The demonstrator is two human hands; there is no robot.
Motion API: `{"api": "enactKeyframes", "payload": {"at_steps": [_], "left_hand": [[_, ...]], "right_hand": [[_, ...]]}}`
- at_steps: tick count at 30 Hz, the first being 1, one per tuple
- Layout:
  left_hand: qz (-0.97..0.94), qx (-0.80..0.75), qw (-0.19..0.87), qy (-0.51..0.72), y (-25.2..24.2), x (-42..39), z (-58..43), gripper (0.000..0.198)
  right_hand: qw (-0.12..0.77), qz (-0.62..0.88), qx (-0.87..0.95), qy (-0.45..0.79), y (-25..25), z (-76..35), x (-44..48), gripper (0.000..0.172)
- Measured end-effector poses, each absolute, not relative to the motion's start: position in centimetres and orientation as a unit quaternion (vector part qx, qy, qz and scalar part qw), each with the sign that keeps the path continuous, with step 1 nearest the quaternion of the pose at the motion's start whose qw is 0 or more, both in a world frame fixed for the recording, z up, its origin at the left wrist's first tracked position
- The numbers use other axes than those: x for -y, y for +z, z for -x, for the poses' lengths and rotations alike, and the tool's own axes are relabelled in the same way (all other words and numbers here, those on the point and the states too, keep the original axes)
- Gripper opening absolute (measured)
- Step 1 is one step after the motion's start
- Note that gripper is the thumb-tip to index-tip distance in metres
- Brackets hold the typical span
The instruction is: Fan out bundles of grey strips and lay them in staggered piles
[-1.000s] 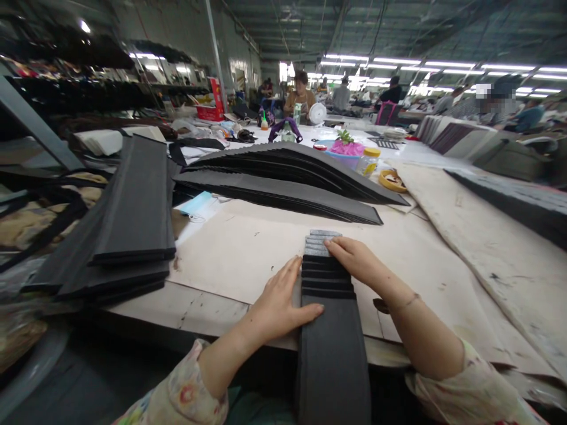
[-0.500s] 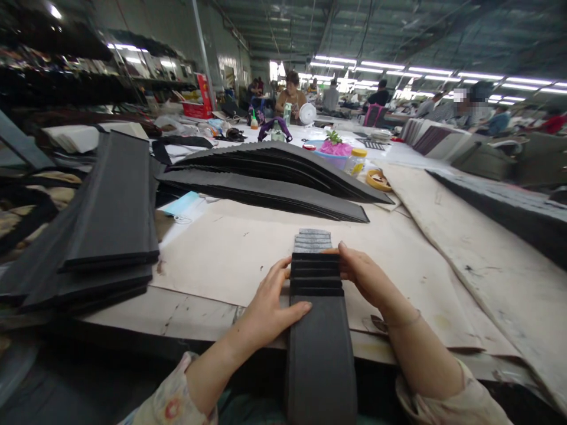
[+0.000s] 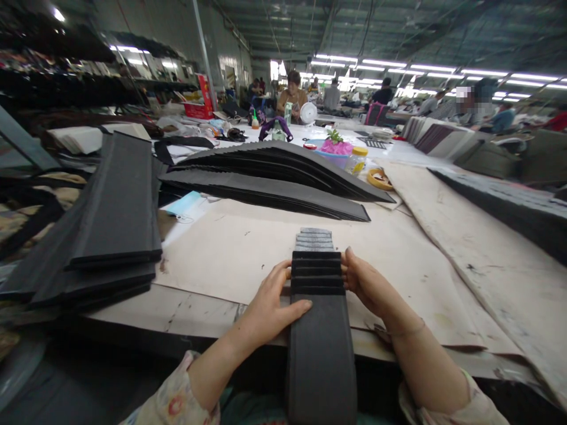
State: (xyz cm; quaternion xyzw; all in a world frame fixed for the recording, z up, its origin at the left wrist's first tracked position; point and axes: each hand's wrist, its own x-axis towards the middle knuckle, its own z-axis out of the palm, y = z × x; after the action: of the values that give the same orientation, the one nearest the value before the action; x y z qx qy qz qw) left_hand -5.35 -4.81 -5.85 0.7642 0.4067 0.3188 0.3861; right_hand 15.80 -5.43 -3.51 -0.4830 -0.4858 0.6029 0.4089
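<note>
A staggered stack of black strips (image 3: 319, 330) runs from my lap up onto the table edge, with a few grey strip ends (image 3: 314, 238) showing beyond it. My left hand (image 3: 271, 304) lies against the stack's left side, thumb resting across the top strip and fingers along the edge. On the opposite edge my right hand (image 3: 367, 284) presses in with fingers held together. Both hands squeeze the stack from either side.
A pale board (image 3: 248, 248) covers the worktable. A fanned pile of long black sheets (image 3: 274, 174) lies behind it, and thick black panels (image 3: 110, 218) are stacked at the left. A bottle (image 3: 358, 159), pink bowl (image 3: 335, 147) and other people sit farther back.
My right hand has slid from the top of the strips down to their right edge. The stack's ends now look squared between both hands; the view shifted slightly.
</note>
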Motion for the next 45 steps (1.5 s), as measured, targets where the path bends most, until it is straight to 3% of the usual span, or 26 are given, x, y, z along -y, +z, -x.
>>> {"api": "enactKeyframes", "payload": {"at_steps": [6,19,26,33,39,45], "left_hand": [[-0.763,-0.38,0.403,0.333,-5.7,4.9,5.3,0.055],[-0.752,-0.385,0.425,0.326,-5.5,5.1,5.2,0.052],[-0.746,-0.396,0.424,0.326,-5.6,5.2,5.3,0.051],[-0.736,-0.389,0.446,0.329,-5.5,5.2,5.2,0.05],[-0.739,-0.389,0.449,0.317,-5.4,5.3,5.2,0.04],[-0.801,-0.391,0.343,0.296,-5.3,5.5,5.1,0.031]], "right_hand": [[0.277,0.443,0.594,0.611,-2.6,-16.0,7.5,0.046],[0.331,0.516,0.539,0.577,-3.2,-15.4,7.9,0.044],[0.376,0.567,0.546,0.489,-3.1,-14.8,7.4,0.041],[0.421,0.54,0.565,0.46,-3.8,-14.7,7.0,0.036],[0.353,0.483,0.567,0.566,-3.2,-15.7,8.0,0.041],[0.273,0.444,0.607,0.6,-3.0,-15.7,8.4,0.041]]}}
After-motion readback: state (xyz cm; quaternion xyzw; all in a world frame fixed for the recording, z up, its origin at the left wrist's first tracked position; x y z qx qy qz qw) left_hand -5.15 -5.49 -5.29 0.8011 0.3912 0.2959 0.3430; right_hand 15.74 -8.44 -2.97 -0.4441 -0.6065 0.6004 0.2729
